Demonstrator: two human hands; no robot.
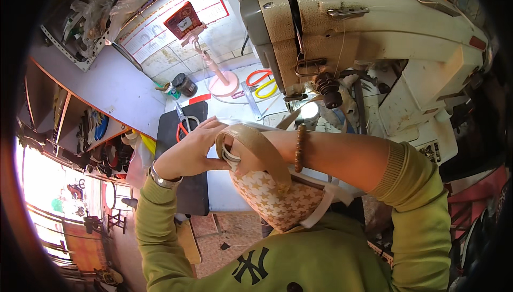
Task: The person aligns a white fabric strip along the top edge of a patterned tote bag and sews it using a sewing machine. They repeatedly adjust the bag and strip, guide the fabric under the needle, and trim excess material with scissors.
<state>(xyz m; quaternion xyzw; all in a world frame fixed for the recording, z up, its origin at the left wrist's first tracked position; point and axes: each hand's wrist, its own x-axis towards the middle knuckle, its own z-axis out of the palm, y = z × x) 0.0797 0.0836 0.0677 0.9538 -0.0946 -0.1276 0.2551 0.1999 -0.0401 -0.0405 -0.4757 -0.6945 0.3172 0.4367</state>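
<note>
In front of my chest I hold a soft sewn piece of white fabric with gold stars (279, 201). A tan band (263, 150) curves over its top, and a plain white strip runs along its lower edge. My left hand (187, 152) closes on the band's left end, thumb below and fingers above. Partly covered by the band, my right hand (249, 159) grips the piece from inside the loop; most of its fingertips are hidden. Just beyond my left hand, scissors with red-and-white handles (184, 123) lie on a black mat (192, 196).
A large sewing machine (320, 30) stands at the right, its head close beyond my right forearm. On the white table are a pink round-based stand (223, 83), a dark jar (184, 85), yellow-handled scissors (265, 90) and a clear ruler (252, 102). Shoe shelves (107, 131) are at left.
</note>
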